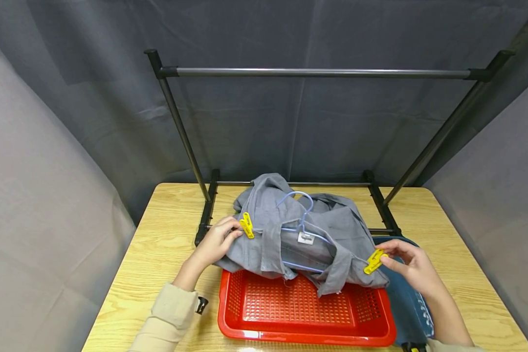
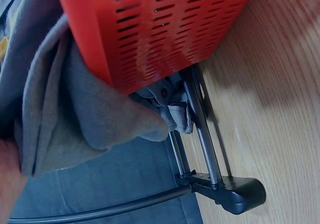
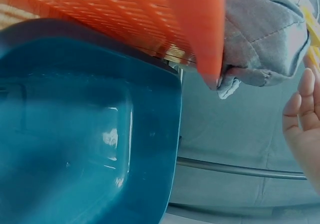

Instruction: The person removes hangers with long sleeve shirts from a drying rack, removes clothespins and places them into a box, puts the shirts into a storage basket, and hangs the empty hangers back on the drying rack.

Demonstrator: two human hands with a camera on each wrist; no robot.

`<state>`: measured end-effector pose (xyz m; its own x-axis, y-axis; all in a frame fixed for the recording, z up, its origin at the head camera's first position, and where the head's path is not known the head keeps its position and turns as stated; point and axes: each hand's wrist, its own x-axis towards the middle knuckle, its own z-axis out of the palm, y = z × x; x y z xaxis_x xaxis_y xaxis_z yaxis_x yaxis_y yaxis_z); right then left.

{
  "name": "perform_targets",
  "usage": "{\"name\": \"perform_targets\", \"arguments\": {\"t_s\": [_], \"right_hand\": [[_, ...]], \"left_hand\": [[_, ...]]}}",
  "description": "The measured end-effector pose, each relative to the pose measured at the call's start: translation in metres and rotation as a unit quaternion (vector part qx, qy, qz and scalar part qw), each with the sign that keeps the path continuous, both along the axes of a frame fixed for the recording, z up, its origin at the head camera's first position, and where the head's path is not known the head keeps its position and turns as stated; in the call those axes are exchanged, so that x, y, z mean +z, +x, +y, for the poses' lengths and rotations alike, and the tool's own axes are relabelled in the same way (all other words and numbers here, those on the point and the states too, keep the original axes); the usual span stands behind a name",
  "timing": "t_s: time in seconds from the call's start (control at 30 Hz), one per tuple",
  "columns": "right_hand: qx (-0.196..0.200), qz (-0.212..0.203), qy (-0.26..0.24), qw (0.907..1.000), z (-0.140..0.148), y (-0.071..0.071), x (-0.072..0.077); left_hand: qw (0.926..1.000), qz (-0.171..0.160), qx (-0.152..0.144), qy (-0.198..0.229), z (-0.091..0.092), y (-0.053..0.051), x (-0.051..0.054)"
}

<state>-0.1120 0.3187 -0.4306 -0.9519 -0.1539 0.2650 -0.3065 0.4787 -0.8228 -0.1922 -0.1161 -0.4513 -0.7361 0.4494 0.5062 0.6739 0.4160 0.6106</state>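
1. Beige cloth sleeves (image 1: pixel 165 315) sit nearest the head cam, at the bottom edge; from my end I've got the L one mostly in view, the R one just a corner.
2. Main item: grey woven-cloth garment w/ two broad straps (image 1: pixel 373 215), bunched over the far part of a red perforated plastic basket (image 1: pixel 242 334) & reaching back between the rack feet.
3. Light-blue thin hanger (image 1: pixel 302 226) is in the garment's neck opening, hook up top, bars showing btwn the straps; small white label (image 1: pixel 305 238) hangs just beside it.
4. L hand (image 1: pixel 217 239): narrow, thumb + fingertips pinching garment edge right by a yellow plastic clip (image 1: pixel 247 225). Can't tell if it grips that clip too; L wrist cam shows mostly cloth.
5. R hand (image 1: pixel 411 269): narrow, thumb + fingers pinching a second yellow plastic clip (image 1: pixel 373 261) at the garment's R edge.
6. Glossy blue plastic tub (image 3: pixel 155 114) stands just R of the basket, under the R forearm.
7. Bkgd: black-and-steel tube rack (image 1: pixel 317 73), bar high behind the garment, feet on a pale wood-grain table (image 1: pixel 136 283); dark grey cloth curtain (image 1: pixel 246 29) behind.
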Motion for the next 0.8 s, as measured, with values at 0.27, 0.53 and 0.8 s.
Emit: {"name": "perform_targets", "arguments": {"t_s": [0.27, 0.53, 0.8], "right_hand": [[-0.01, 0.019, -0.053, 0.9984, 0.0, 0.0, -0.002], [-0.013, 0.009, -0.146, 0.9891, 0.006, 0.001, -0.007], [0.009, 0.016, -0.268, 0.9632, 0.017, -0.001, -0.016]], "left_hand": [[1.0, 0.002, 0.001, 0.004, 0.0, 0.0, 0.0], [1.0, -0.004, 0.003, 0.002, 0.0, 0.0, 0.0], [1.0, -0.008, 0.001, 0.002, -0.001, 0.0, -0.001]]}}
